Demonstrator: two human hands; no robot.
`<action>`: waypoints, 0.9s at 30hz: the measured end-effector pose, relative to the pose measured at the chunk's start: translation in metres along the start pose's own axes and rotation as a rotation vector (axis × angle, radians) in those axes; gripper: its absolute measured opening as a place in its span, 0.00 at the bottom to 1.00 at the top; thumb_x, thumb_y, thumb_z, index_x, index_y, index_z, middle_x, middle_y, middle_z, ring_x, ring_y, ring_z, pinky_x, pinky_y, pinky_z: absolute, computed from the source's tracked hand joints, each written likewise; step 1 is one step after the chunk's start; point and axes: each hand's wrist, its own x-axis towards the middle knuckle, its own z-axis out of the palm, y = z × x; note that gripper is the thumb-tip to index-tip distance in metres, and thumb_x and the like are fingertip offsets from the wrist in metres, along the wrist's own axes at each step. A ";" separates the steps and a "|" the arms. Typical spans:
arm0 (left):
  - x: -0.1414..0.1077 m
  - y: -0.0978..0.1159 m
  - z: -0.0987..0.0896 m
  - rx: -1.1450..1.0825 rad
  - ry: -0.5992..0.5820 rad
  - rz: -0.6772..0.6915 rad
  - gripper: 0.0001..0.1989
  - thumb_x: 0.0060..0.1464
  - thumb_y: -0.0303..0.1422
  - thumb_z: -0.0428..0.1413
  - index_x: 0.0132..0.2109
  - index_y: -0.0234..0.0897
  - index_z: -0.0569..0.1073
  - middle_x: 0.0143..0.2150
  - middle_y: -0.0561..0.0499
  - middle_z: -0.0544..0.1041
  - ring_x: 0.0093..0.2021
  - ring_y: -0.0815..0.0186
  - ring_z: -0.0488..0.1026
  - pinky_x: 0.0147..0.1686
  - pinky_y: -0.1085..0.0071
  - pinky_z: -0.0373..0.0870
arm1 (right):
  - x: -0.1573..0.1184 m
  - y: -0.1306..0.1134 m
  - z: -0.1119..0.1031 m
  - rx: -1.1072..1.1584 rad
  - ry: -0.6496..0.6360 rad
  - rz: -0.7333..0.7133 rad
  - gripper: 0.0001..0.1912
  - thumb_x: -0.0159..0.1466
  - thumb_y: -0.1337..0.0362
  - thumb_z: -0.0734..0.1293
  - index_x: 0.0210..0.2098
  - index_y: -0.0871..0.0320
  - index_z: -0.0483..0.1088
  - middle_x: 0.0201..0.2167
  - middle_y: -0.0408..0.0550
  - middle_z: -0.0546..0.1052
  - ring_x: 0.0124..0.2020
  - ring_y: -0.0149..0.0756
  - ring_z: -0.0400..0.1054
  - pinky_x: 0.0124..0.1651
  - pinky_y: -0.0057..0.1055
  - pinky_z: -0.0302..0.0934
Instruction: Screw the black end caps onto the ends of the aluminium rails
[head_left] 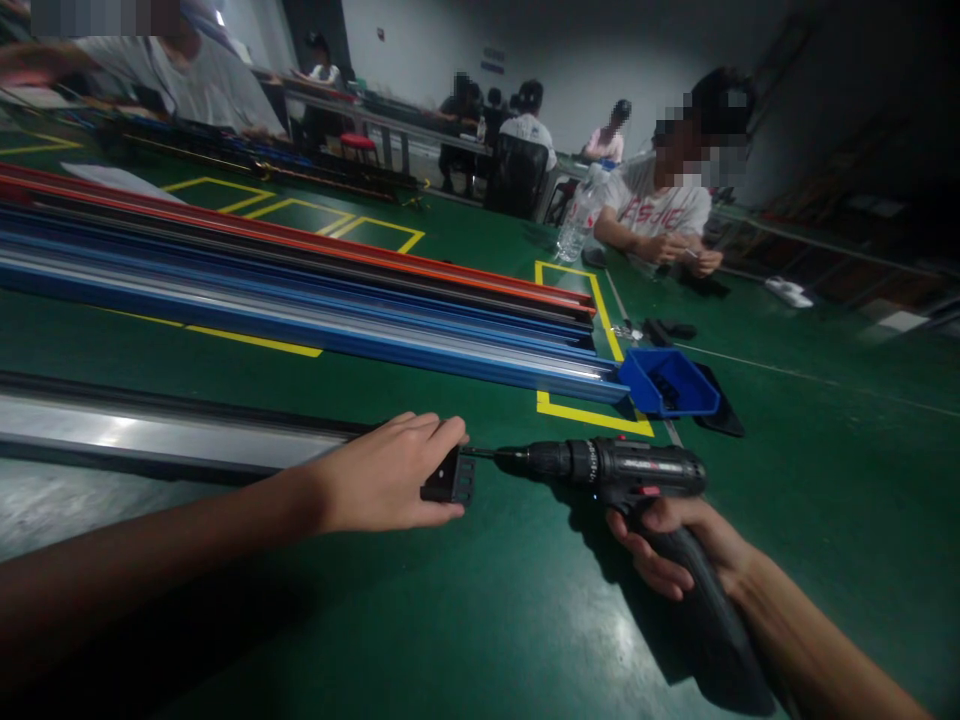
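Note:
A black cordless drill (637,468) lies in the grip of my right hand (675,550), its fingers wrapped round the handle. Its long bit points left and meets a black end piece (454,478) at the end of a long rail (187,425) with a silvery face and dark edges. Over that end, my left hand (397,470) is closed round the rail and the end piece, with its thumb below and its fingers on top. The exact contact of the bit tip is partly hidden by the fingers.
Long blue rails (337,330) and an orange rail (375,252) lie beyond the hands. A blue bin (671,385) with dark parts stands at their right end. A water bottle (577,220) is farther back, near a seated person in a cap. Other people sit behind.

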 end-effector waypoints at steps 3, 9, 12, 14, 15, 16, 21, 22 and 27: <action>0.000 0.000 -0.001 0.000 -0.004 0.004 0.25 0.58 0.48 0.62 0.54 0.37 0.67 0.48 0.44 0.75 0.49 0.52 0.73 0.52 0.58 0.67 | 0.000 -0.001 0.001 -0.009 0.009 0.001 0.16 0.63 0.65 0.66 0.45 0.70 0.77 0.28 0.48 0.76 0.15 0.23 0.62 0.23 0.25 0.68; -0.001 0.001 -0.002 -0.011 -0.001 0.003 0.25 0.57 0.48 0.62 0.53 0.37 0.67 0.47 0.44 0.75 0.48 0.53 0.73 0.52 0.58 0.67 | 0.001 -0.001 0.001 -0.003 -0.015 0.009 0.16 0.63 0.64 0.66 0.45 0.69 0.77 0.30 0.48 0.75 0.15 0.22 0.62 0.23 0.24 0.67; -0.001 0.001 -0.002 -0.018 0.007 0.008 0.25 0.57 0.48 0.62 0.54 0.37 0.68 0.47 0.44 0.75 0.48 0.53 0.73 0.51 0.58 0.68 | 0.001 -0.001 0.001 0.002 -0.021 0.004 0.16 0.64 0.64 0.66 0.46 0.69 0.77 0.30 0.48 0.75 0.16 0.22 0.62 0.23 0.24 0.67; 0.000 0.001 -0.002 -0.016 0.010 0.005 0.25 0.57 0.48 0.62 0.53 0.37 0.68 0.47 0.44 0.76 0.48 0.53 0.74 0.51 0.58 0.68 | 0.001 -0.001 0.002 -0.002 -0.015 0.004 0.16 0.64 0.65 0.65 0.46 0.69 0.77 0.30 0.48 0.76 0.16 0.22 0.61 0.23 0.24 0.67; 0.000 0.001 -0.002 -0.014 0.011 0.002 0.25 0.57 0.48 0.62 0.53 0.37 0.68 0.47 0.44 0.76 0.48 0.53 0.74 0.51 0.59 0.68 | 0.001 -0.001 0.002 -0.006 -0.014 0.003 0.16 0.64 0.65 0.65 0.46 0.69 0.77 0.30 0.48 0.76 0.15 0.22 0.61 0.24 0.24 0.67; 0.001 0.001 -0.001 -0.014 0.011 -0.001 0.25 0.57 0.48 0.62 0.53 0.37 0.68 0.47 0.44 0.76 0.48 0.52 0.74 0.50 0.59 0.68 | 0.001 -0.001 0.003 -0.010 -0.016 -0.001 0.16 0.64 0.65 0.65 0.46 0.69 0.77 0.30 0.48 0.76 0.15 0.22 0.61 0.24 0.24 0.67; 0.001 0.001 -0.001 -0.009 -0.002 -0.001 0.26 0.57 0.48 0.62 0.54 0.37 0.67 0.48 0.43 0.75 0.49 0.52 0.74 0.52 0.58 0.68 | 0.001 0.000 0.002 -0.024 -0.015 -0.019 0.16 0.64 0.64 0.65 0.46 0.69 0.77 0.30 0.49 0.76 0.15 0.22 0.61 0.23 0.24 0.67; 0.001 0.001 -0.001 -0.005 -0.002 0.000 0.26 0.57 0.48 0.62 0.54 0.36 0.67 0.48 0.43 0.75 0.49 0.52 0.74 0.52 0.58 0.68 | 0.001 0.000 0.002 -0.020 -0.010 -0.016 0.16 0.64 0.64 0.65 0.46 0.69 0.77 0.30 0.49 0.76 0.15 0.22 0.61 0.23 0.24 0.67; -0.001 0.000 0.000 -0.003 0.015 0.006 0.25 0.57 0.48 0.62 0.53 0.38 0.68 0.48 0.44 0.76 0.49 0.52 0.74 0.52 0.58 0.68 | 0.001 -0.001 0.002 -0.015 -0.007 -0.005 0.16 0.64 0.64 0.65 0.45 0.69 0.77 0.30 0.49 0.75 0.15 0.22 0.61 0.23 0.24 0.67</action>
